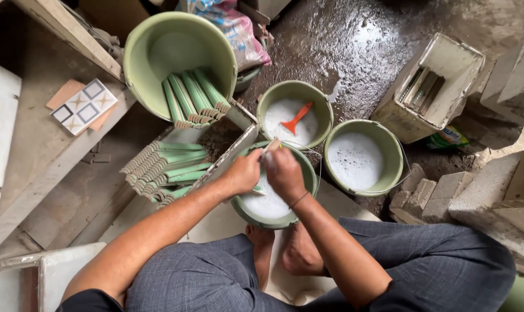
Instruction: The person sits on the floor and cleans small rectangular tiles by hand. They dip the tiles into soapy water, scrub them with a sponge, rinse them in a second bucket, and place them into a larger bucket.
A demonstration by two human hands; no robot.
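Tile workshop, stacked green tiles [164, 167], buckets [363, 157]

Four green buckets [363, 156] sit on the wet floor, three of them holding foamy water. One orange brush [296, 117] lies in a bucket. One patterned tile [84, 106] rests on a shelf. Two hands [265, 171] work together.

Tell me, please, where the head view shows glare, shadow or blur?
In the head view, daylight glares white off the wet dark concrete floor; the top left corner under the wooden shelf falls into shadow; both hands, left and right, over the foamy green plastic bucket look slightly soft; edges bow a little from the wide lens.
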